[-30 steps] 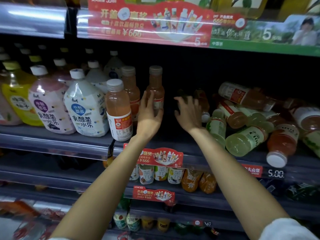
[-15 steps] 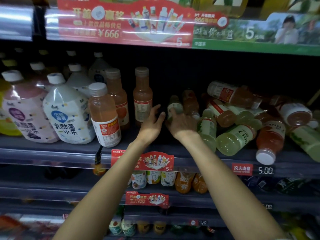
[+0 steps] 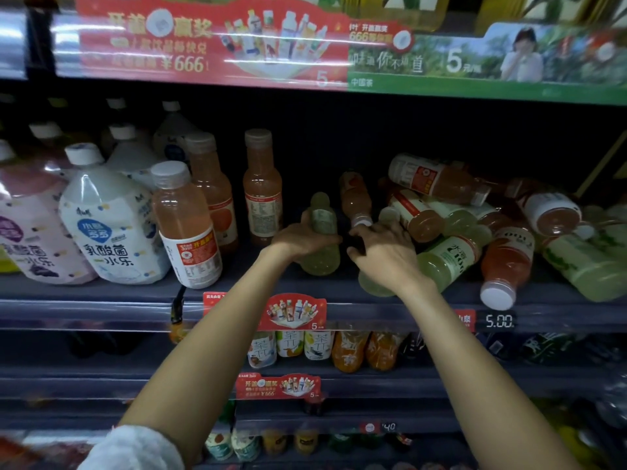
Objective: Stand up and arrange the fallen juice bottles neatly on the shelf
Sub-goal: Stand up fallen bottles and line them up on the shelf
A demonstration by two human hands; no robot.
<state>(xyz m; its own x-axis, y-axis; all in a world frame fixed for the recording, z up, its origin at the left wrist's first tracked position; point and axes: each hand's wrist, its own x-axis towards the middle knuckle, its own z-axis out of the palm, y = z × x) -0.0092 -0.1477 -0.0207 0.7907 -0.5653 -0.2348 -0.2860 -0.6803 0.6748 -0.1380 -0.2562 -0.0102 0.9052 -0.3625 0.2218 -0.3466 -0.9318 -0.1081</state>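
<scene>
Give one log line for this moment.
left hand: grips pale green bottle | right hand: grips second green bottle | pile: still fallen

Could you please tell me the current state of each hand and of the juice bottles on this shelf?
left hand: gripping a pale green bottle.
pale green bottle: lying with its cap toward the back, held.
right hand: resting on a second green bottle.
second green bottle: lying down, mostly hidden.
orange bottles: three upright.
fallen pile: bottles on their sides, stacked.
</scene>
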